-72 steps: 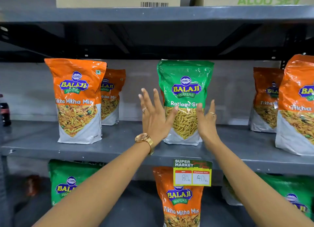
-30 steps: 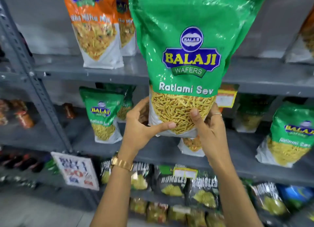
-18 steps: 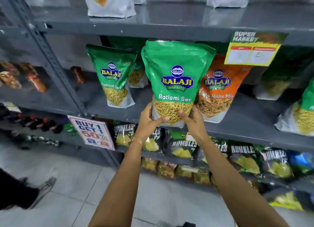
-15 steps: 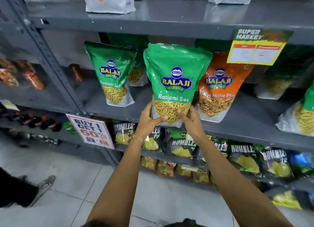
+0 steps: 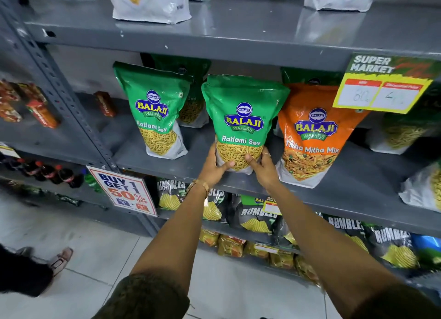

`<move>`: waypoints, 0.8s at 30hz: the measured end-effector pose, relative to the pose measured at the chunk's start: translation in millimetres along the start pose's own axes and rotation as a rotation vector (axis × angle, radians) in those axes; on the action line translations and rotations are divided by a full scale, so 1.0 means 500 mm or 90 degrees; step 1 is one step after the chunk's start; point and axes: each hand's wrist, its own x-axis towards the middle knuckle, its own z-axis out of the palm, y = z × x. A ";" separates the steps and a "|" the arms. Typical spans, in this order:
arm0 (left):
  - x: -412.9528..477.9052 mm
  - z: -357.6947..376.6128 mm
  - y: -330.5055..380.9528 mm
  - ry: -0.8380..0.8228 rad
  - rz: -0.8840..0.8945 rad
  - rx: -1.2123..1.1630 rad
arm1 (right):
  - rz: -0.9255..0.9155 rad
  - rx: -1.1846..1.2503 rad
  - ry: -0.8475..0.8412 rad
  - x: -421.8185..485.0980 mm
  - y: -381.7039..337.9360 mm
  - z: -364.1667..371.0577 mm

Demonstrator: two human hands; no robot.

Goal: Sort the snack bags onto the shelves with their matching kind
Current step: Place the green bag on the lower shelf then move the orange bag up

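A green Ratlami Sev bag [image 5: 243, 118] stands upright at the front of the middle grey shelf [image 5: 191, 168]. My left hand [image 5: 213, 167] grips its lower left corner and my right hand [image 5: 262, 169] its lower right corner. Whether its base touches the shelf I cannot tell. To its left stands another green Ratlami Sev bag [image 5: 154, 111], with one more behind it. Touching its right side is an orange Tikha Mitha Mix bag [image 5: 312, 137]. More green bags [image 5: 403, 132] sit further right, partly hidden.
The upper shelf [image 5: 238, 32] holds the white bases of more bags. A yellow price tag [image 5: 381, 87] hangs from its edge at right. Black Rumbles chip bags [image 5: 255, 218] fill the shelf below. A "Buy 1 Get 1" sign [image 5: 123, 191] hangs left. A person's sandalled foot [image 5: 59, 259] is on the floor.
I took the green bag from the upper shelf, brought it down to the middle shelf and moved it further in beside the orange bag. The view has tilted downward.
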 end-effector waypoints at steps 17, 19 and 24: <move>-0.073 0.256 0.051 0.057 0.087 0.181 | -0.021 -0.044 0.488 -0.120 0.045 -0.187; -0.040 0.285 0.079 -0.036 0.001 0.147 | 0.036 -0.011 0.389 -0.091 0.039 -0.227; 0.001 0.319 0.087 -0.082 -0.031 0.138 | 0.037 0.015 0.233 -0.078 0.035 -0.281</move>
